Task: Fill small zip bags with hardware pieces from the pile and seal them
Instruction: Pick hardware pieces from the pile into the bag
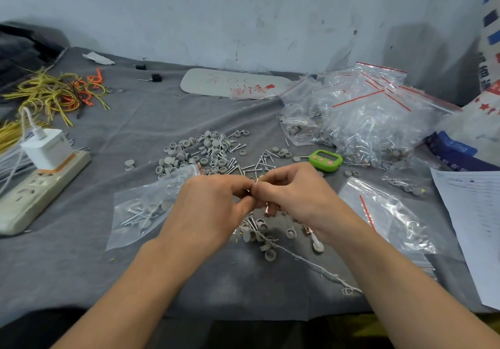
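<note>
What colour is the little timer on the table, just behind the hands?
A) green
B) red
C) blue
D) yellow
A: the little timer is bright green with pink buttons, and it lies on the grey cloth just beyond the right hand.

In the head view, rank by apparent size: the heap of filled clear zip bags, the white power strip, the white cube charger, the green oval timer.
Largest to smallest, as seen:
1. heap of filled clear zip bags
2. white power strip
3. white cube charger
4. green oval timer
</note>
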### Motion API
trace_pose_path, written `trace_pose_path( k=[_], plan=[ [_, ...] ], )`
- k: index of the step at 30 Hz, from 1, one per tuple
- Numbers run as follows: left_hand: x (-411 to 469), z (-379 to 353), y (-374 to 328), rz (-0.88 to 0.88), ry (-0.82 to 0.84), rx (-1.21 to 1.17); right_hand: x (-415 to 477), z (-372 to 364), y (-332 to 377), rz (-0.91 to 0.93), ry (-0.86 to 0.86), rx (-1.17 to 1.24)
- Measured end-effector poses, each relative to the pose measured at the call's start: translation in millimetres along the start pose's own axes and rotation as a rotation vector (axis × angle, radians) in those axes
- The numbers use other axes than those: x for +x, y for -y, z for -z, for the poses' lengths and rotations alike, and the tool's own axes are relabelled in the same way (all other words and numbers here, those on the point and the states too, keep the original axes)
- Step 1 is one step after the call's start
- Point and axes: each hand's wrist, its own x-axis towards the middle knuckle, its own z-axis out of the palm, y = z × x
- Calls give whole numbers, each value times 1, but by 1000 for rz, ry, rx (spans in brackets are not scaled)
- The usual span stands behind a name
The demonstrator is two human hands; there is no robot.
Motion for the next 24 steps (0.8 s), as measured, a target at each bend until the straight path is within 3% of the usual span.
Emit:
trace_pose_path(
  k=[4, 11, 17, 20, 22, 24],
  plan=[
    [-1, 1, -2, -35, 77, 66, -4, 10, 4, 12, 32, -251],
    [-2, 1, -9, -118, 200, 255, -7, 5, 4, -24, 74, -434],
    [-5, 6, -10, -129, 150, 85, -5, 10, 0, -89, 143, -213],
    [-5, 7, -7, -118, 110, 57, -6, 10, 0, -115, 142, 41],
    [-3, 7, -5, -74, 99, -6, -7, 13, 0, -93, 104, 175],
    [0, 5, -3, 24, 48, -120, -7, 17, -3, -22, -1, 152]
  ],
)
